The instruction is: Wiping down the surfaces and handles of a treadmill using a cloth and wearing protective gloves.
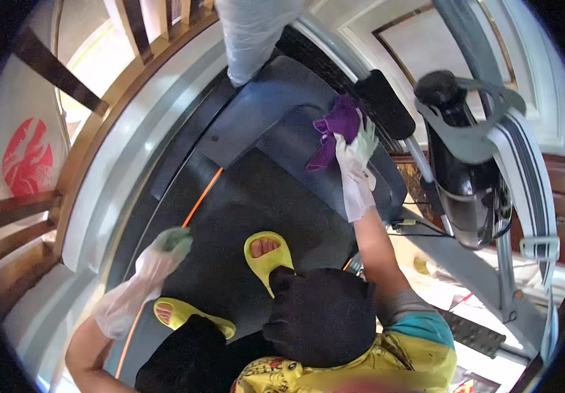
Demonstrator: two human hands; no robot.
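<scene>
My right hand [358,147], in a thin whitish glove, presses a purple cloth [336,128] onto the dark front cover [287,137] of a treadmill. Its fingers point away from me over the cloth's right part. My left hand [171,247], also gloved and greenish at the fingers, is held over the left side of the black treadmill belt [230,203]. Those fingers look curled in, and I see nothing in them. Near that hand an orange line [202,196] runs along the belt's left edge.
My feet, in yellow slippers [269,259], stand on the belt. A plastic-wrapped post [253,39] rises at the far side. To the right are a foam-padded bar [386,103], a glossy black housing [467,190] and a striped strap [533,177]. Wooden railings [73,170] curve along the left.
</scene>
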